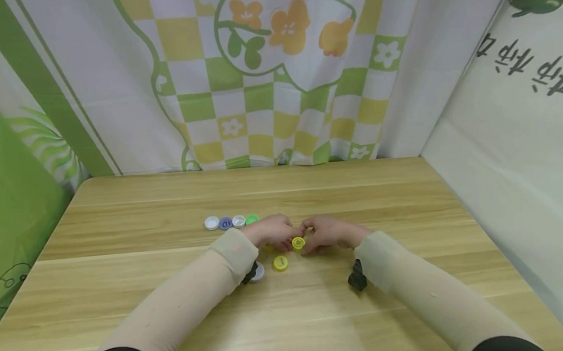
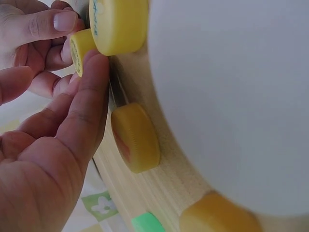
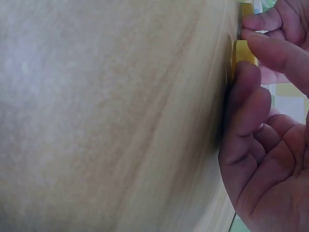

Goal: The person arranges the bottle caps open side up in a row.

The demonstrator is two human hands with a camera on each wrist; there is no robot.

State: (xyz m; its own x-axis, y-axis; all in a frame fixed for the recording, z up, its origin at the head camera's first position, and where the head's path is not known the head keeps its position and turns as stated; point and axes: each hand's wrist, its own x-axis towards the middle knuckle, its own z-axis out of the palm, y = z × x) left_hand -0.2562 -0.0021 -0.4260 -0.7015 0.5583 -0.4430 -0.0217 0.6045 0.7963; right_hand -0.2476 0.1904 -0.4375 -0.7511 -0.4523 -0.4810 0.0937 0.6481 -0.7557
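Note:
Near the middle of the table, the right hand pinches a small yellow cap, its thumb and a finger on the rim in the right wrist view, where the cap stands on edge. My left hand is on the other side of it; in the left wrist view the left fingertips touch the cap and the left thumb stands apart. A yellow cap with blue marks is close beside them. Another yellow cap lies by the left fingers, partly hidden under that hand in the head view.
Left of the hands is a row of caps: white, purple, white and green. A white cap lies by the left wrist. Patterned cloth hangs behind the wooden table.

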